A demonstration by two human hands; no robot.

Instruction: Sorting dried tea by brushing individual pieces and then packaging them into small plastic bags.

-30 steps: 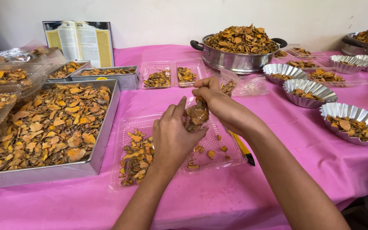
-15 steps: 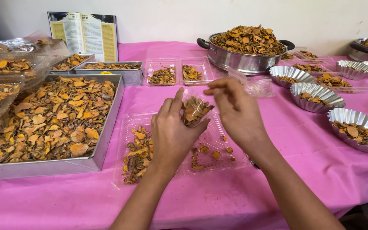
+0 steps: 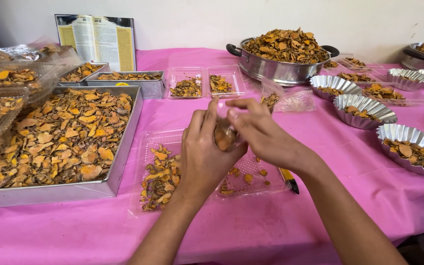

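Nearest, the pink tablecloth [image 3: 251, 230] lies bare, and both forearms reach forward from the bottom edge. Just beyond, an open clear clamshell box [image 3: 148, 147] lies flat, with a heap of dried orange slices [image 3: 159, 179] in its left half and only a few loose pieces in its right. To the right of the box, a yellow-and-black cutter [image 3: 288, 179] pokes out from under the right forearm. Above the box, the left hand [image 3: 203, 152] is wrapped around a small clear bag of slices [image 3: 224, 136], thumb up along its side, gripping it firmly. The right hand [image 3: 258, 132] pinches the bag's top between thumb and fingertips. To do this well, it seems best to keep the left hand steady as a cradle over the box, so that any spill lands in it, and to gather the plastic evenly above the slices before closing it, without crushing them. On the left sits a big metal tray [image 3: 119, 162] spread with more slices; on the right, a row of fluted foil cups [image 3: 364, 105] each hold a small portion. Farther off lie two small clear trays [image 3: 202, 83] and a spare bag [image 3: 290, 98]. At the far side are a heaped steel pot [image 3: 280, 68] and an open booklet [image 3: 96, 39] standing against the wall.
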